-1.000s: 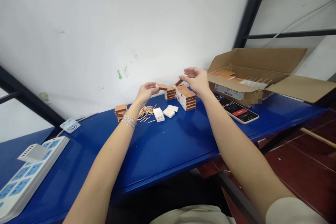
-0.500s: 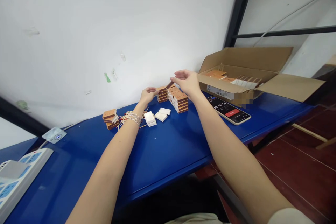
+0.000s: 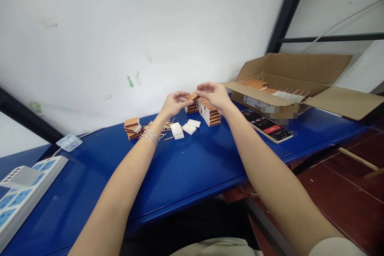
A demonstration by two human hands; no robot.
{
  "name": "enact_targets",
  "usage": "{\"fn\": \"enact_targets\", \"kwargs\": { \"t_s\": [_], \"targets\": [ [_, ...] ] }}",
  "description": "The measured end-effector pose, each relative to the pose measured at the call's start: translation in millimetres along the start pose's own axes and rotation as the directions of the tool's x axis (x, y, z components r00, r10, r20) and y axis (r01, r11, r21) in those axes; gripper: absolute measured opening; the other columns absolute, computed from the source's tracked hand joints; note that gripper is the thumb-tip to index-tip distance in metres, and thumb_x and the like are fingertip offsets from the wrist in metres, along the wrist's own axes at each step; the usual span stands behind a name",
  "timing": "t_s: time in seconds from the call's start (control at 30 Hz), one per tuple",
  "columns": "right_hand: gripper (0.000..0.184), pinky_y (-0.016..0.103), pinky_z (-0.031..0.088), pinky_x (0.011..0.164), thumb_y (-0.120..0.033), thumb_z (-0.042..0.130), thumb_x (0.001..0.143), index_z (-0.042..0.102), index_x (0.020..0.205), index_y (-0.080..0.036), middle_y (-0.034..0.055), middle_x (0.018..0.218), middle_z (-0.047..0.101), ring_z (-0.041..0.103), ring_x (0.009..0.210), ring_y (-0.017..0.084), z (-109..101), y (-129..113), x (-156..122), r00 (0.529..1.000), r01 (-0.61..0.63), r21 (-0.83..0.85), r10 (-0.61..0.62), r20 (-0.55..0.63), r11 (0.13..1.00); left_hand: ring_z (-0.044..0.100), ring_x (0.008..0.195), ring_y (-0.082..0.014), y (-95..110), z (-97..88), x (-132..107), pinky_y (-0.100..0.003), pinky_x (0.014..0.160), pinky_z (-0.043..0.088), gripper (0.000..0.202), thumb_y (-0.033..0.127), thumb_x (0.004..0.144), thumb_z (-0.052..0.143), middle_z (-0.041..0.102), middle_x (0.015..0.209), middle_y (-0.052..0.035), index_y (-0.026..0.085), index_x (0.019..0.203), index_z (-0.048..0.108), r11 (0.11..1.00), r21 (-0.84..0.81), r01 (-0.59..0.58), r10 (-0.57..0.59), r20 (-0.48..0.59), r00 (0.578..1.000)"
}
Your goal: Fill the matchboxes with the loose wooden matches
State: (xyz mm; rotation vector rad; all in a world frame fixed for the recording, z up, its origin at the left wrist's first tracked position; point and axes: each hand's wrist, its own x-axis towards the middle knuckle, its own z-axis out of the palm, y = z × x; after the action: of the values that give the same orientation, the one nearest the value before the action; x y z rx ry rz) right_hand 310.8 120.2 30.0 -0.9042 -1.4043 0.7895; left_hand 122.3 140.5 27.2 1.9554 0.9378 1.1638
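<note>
Two hands meet at one little brown matchbox in the middle of the picture.

The right hand (image 3: 214,95) pinches the matchbox (image 3: 193,96) by its right end. The left hand (image 3: 174,103) has its fingers and thumb curled by the left end, but I can't tell if they grip it. The matchbox is up in the air, tilted, in front of a short stack of matchboxes (image 3: 191,109) and near a bigger stack (image 3: 211,116). Loose matches (image 3: 165,128) and white trays (image 3: 177,130) lie on the blue table (image 3: 192,176), a bit lower and to the left. A soft pinch at the ends should be best, because thin card can squash. Elbows and wrists should keep off the stacks and matches.
</note>
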Motion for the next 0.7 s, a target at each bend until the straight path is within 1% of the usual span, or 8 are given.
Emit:
{"fn": "enact_targets", "kwargs": {
  "t_s": [0.07, 0.13, 0.23, 0.3, 0.5, 0.57, 0.7],
  "targets": [
    [0.028, 0.040, 0.052, 0.096, -0.025, 0.075, 0.068, 0.067, 0.093, -0.015, 0.0114, 0.107, 0.072, 0.068, 0.099, 0.021, 0, 1, 0, 1.000, -0.006, -0.009, 0.006, 0.012, 1.000, 0.063, 0.078, -0.0174, -1, -0.2, 0, -0.036, 0.076, 0.050, 0.040, 0.033, 0.066, 0.078, 0.070, 0.101, -0.0141, 0.011, 0.098, 0.068, 0.999, 0.034, 0.020, -0.020, -0.005, 1.000],
    [0.031, 0.042, 0.051, 0.097, -0.025, 0.076, 0.068, 0.068, 0.096, -0.015, 0.0124, 0.110, 0.071, 0.067, 0.102, 0.023, 0, 3, 1, 1.000, 0.014, -0.081, -0.015, -0.009, 0.997, 0.063, 0.075, -0.0177, -5, -1.3, -1, -0.036, 0.075, 0.049, 0.037, 0.033, 0.065, 0.078, 0.071, 0.096, -0.0128, 0.012, 0.095, 0.070, 0.990, 0.128, 0.059, -0.060, 0.003, 0.998],
    [0.032, 0.044, 0.052, 0.096, -0.026, 0.075, 0.068, 0.069, 0.098, -0.016, 0.0116, 0.108, 0.072, 0.067, 0.101, 0.024, -2, 4, 3, 0.996, 0.051, -0.191, -0.063, -0.057, 0.980, 0.061, 0.069, -0.0194, -13, -2.8, -4, -0.038, 0.073, 0.048, 0.034, 0.030, 0.059, 0.082, 0.071, 0.083, -0.0098, 0.013, 0.087, 0.072, 0.934, 0.332, 0.131, -0.152, 0.040, 0.988],
    [0.031, 0.044, 0.053, 0.095, -0.026, 0.074, 0.068, 0.070, 0.097, -0.016, 0.0108, 0.105, 0.073, 0.068, 0.098, 0.024, -3, 2, 4, 0.995, 0.061, -0.209, -0.077, -0.070, 0.976, 0.061, 0.068, -0.0207, -19, -2.5, -5, -0.038, 0.073, 0.048, 0.032, 0.026, 0.054, 0.084, 0.070, 0.077, -0.0083, 0.014, 0.081, 0.072, 0.902, 0.401, 0.163, -0.203, 0.058, 0.978],
    [0.027, 0.043, 0.052, 0.095, -0.025, 0.072, 0.070, 0.069, 0.094, -0.015, 0.0111, 0.103, 0.072, 0.068, 0.096, 0.024, -4, -1, 4, 0.994, 0.043, -0.208, -0.064, -0.093, 0.977, 0.062, 0.071, -0.0215, -37, 8.4, -4, -0.037, 0.073, 0.049, 0.034, 0.027, 0.048, 0.088, 0.068, 0.072, -0.0052, 0.018, 0.072, 0.066, 0.912, 0.342, 0.228, -0.239, -0.011, 0.971],
    [0.026, 0.043, 0.052, 0.094, -0.024, 0.072, 0.069, 0.069, 0.094, -0.015, 0.0116, 0.102, 0.072, 0.068, 0.095, 0.024, -3, -1, 4, 0.993, 0.044, -0.205, -0.065, -0.097, 0.978, 0.062, 0.072, -0.0218, -42, 12.7, -4, -0.037, 0.073, 0.049, 0.035, 0.028, 0.047, 0.089, 0.067, 0.072, -0.0054, 0.018, 0.070, 0.064, 0.909, 0.346, 0.234, -0.241, -0.023, 0.970],
    [0.025, 0.041, 0.053, 0.092, -0.024, 0.071, 0.069, 0.069, 0.093, -0.016, 0.0110, 0.101, 0.072, 0.069, 0.093, 0.023, 0, 0, 3, 0.995, 0.033, -0.220, -0.054, -0.089, 0.975, 0.061, 0.071, -0.0222, -46, 17.3, -4, -0.038, 0.072, 0.048, 0.034, 0.032, 0.049, 0.088, 0.067, 0.071, -0.0051, 0.020, 0.068, 0.062, 0.886, 0.389, 0.253, -0.248, -0.065, 0.967]
  ]
}}
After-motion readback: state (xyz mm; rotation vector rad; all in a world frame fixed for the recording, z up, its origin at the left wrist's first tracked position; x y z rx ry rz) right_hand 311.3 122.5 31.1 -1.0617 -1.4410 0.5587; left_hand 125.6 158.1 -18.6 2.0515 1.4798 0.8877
